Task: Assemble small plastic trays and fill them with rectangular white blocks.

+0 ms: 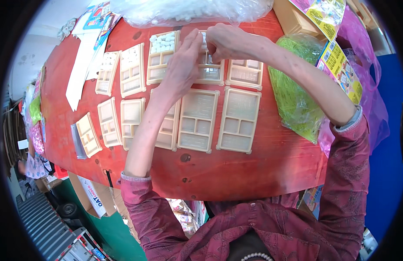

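Observation:
Over the far row of beige compartment trays, both my hands work close together. My left hand (185, 61) has its fingers stretched out along the left edge of one tray (210, 75), partly covering it. My right hand (227, 41) is curled, fingertips bent down at that tray's top compartment, where a few white pieces (204, 41) show; whatever the fingers hold is hidden. Left of my left hand, another tray (156, 59) has white pieces (162, 42) filling its top compartment. Two farther left also hold white pieces. Right of my hands is a tray (245, 74) partly under my right wrist.
A nearer row of trays (238, 119) lies on the red table (201, 174). A clear bag of white pieces (188, 11) is at the far edge. A green bag (297, 82), purple plastic bag (371, 87) and printed cards (343, 71) are on the right; papers (86, 56) are left.

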A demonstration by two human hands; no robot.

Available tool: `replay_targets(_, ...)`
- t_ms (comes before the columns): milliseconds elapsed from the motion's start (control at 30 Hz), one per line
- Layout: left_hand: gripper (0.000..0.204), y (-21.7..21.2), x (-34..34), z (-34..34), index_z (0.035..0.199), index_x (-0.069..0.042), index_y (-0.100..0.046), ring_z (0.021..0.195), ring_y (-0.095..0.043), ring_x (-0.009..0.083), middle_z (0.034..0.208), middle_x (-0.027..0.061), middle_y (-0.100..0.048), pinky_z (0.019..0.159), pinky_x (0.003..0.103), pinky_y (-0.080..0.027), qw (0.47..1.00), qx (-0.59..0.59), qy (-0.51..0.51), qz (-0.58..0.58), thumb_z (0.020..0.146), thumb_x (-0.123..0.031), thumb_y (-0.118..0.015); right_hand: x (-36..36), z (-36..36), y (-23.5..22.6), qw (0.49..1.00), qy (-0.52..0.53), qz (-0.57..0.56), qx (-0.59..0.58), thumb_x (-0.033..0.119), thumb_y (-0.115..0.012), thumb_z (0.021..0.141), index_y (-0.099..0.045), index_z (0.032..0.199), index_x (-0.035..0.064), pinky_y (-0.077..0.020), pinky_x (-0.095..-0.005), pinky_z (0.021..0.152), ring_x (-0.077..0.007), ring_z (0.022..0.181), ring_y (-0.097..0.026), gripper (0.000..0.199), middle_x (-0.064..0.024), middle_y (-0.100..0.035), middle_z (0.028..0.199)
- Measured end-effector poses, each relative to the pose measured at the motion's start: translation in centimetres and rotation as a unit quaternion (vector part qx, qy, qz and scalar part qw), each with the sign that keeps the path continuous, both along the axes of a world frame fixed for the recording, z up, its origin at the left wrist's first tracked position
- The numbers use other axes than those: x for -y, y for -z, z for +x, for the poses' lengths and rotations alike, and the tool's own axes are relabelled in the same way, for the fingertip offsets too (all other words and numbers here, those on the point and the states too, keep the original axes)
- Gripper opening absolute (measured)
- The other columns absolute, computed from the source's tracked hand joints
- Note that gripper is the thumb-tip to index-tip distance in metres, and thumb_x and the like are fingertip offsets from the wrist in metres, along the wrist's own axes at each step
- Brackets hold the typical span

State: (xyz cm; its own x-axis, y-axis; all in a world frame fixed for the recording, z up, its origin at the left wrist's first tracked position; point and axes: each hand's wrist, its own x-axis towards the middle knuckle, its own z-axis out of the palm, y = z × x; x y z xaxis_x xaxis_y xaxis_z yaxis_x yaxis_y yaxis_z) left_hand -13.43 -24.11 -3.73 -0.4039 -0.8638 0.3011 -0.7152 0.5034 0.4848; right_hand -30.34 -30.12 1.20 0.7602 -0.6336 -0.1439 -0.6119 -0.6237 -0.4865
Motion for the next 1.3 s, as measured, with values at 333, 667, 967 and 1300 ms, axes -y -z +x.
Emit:
replay_targets(333,0.040,-0.9,-0.6,0.5,0.127,0.009,-0.041,0.127,-0.038,0.0413,0.136,0.0276,-0.040,0.104,0.045,-0.036,0.999,0.006,-0.040,-0.025,0.088,-0.001,-0.046,5.3,-1.7,-0.6,0.994,0.044,-0.085,0.050,0.014,-0.067,0.065,-0.068,0.075,-0.0026,-0.0496,-0.0387,0.058,-0.0337,0.061,-0.063,0.019,-0.0202,-0.064,0.068)
replay_targets(667,0.061,0.8,-0.9,0.3,0.130,0.005,-0.042,0.133,-0.033,0.0339,0.138,0.0222,-0.040,0.112,0.047,-0.019,0.978,0.182,0.016,-0.101,0.090,-0.039,-0.054,2.9,-0.5,0.4,0.998,0.019,-0.054,0.000,0.011,-0.068,0.066,-0.058,0.071,-0.0053,-0.0438,-0.0354,0.053,-0.0229,0.061,-0.057,0.020,-0.0147,-0.058,0.064)
replay_targets(967,0.068,0.1,-0.2,-0.5,0.141,0.001,-0.029,0.138,-0.024,0.0332,0.147,0.0200,-0.027,0.112,0.048,-0.021,0.980,0.181,0.019,-0.086,0.091,-0.041,-0.050,5.7,-1.5,-2.3,0.999,0.027,0.026,0.007,0.014,-0.065,0.070,-0.067,0.074,-0.0024,-0.0475,-0.0341,0.053,-0.0191,0.056,-0.061,0.018,-0.0137,-0.062,0.060)
replay_targets(1300,0.070,0.0,0.0,-0.6,0.136,0.004,-0.035,0.134,-0.030,0.0357,0.144,0.0219,-0.032,0.108,0.048,-0.027,0.983,0.164,0.064,-0.060,0.089,-0.046,-0.049,17.4,3.2,-3.0,0.861,0.167,-0.355,0.322,0.006,-0.054,0.068,-0.066,0.070,-0.0003,-0.0470,-0.0383,0.054,-0.0323,0.057,-0.062,0.014,-0.0219,-0.061,0.063)
